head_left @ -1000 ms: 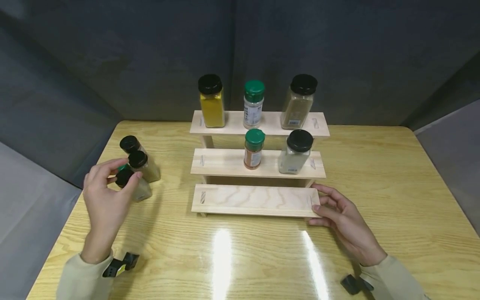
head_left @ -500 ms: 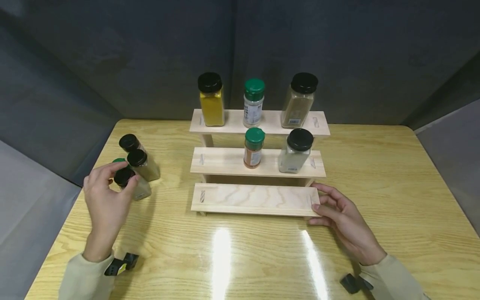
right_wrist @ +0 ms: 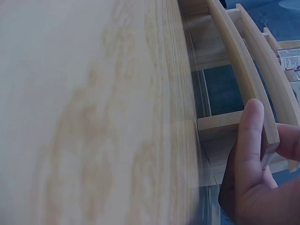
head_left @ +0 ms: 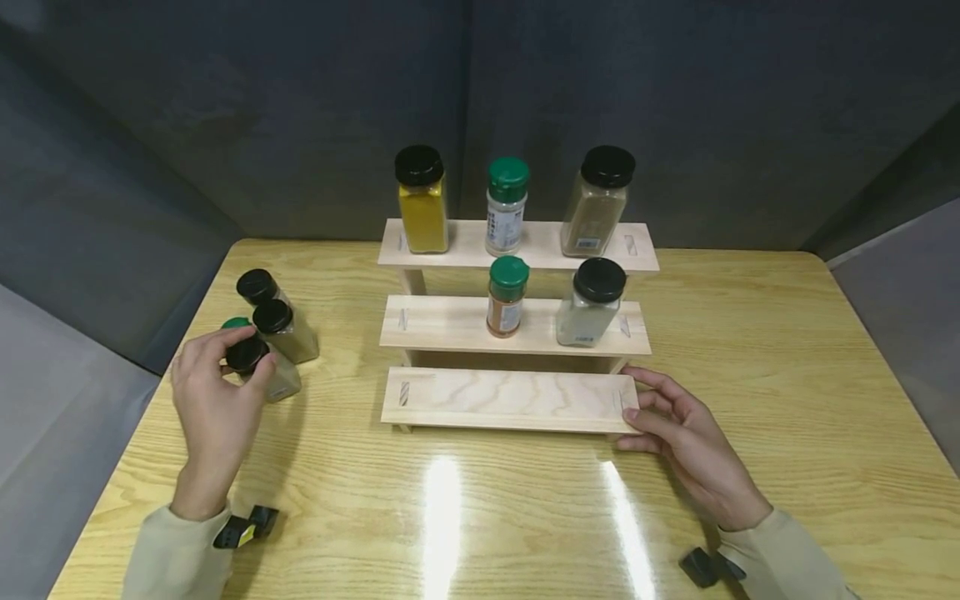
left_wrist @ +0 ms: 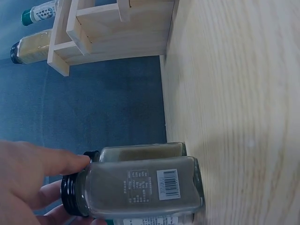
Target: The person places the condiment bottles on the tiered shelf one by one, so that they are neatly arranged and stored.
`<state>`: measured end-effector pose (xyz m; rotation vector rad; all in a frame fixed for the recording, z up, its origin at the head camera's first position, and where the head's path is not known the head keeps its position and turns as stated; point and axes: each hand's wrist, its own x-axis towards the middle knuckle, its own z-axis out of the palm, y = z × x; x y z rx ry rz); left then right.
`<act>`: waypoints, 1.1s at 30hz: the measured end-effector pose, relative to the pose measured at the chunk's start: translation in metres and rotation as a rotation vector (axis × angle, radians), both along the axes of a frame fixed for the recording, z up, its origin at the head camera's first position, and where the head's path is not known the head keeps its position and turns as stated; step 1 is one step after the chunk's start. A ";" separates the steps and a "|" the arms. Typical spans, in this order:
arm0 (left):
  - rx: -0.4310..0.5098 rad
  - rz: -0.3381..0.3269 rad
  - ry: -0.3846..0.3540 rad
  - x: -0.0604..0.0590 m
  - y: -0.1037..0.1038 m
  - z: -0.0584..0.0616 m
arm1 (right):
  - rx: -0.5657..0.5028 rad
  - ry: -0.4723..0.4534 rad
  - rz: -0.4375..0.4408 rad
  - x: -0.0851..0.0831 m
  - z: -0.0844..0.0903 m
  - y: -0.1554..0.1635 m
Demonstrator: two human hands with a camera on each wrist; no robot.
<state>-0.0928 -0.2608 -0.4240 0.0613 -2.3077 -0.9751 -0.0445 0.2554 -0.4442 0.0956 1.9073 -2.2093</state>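
Observation:
My left hand (head_left: 217,400) is at the left, its thumb and fingers around the black lid of the nearest spice jar (head_left: 281,379). In the left wrist view this jar (left_wrist: 140,187) stands upright on the table, a barcode label on its side. Behind it are two more black-lidded jars, one brown-filled (head_left: 296,337), and a green-capped bottle (head_left: 237,322) mostly hidden by the hand. My right hand (head_left: 693,446) grips the right end of the lowest shelf of a three-step wooden rack (head_left: 517,400), thumb on the front edge (right_wrist: 255,117), fingers behind.
On the top step stand a yellow-filled jar (head_left: 423,212), a green-capped bottle (head_left: 506,217) and a brown-filled jar (head_left: 595,212). The middle step bears an orange-brown green-capped bottle (head_left: 506,308) and a pale-filled jar (head_left: 588,312). Dark cloth walls (head_left: 300,125) surround the table.
My left hand has moved slightly right and closed in on the nearest jar's lid, and the green cap behind shows more. The right hand and rack stay put.

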 end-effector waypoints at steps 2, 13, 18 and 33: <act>0.001 -0.001 0.010 0.001 0.001 0.000 | 0.006 -0.004 -0.004 0.000 0.000 0.000; -0.028 -0.023 0.050 0.004 -0.003 0.000 | 0.022 -0.029 -0.019 0.000 0.000 -0.001; -0.046 -0.045 0.087 0.008 -0.004 0.002 | 0.021 -0.019 -0.013 0.000 0.000 0.000; -0.101 -0.199 0.193 0.020 0.012 0.048 | 0.019 -0.019 -0.014 0.000 0.000 0.000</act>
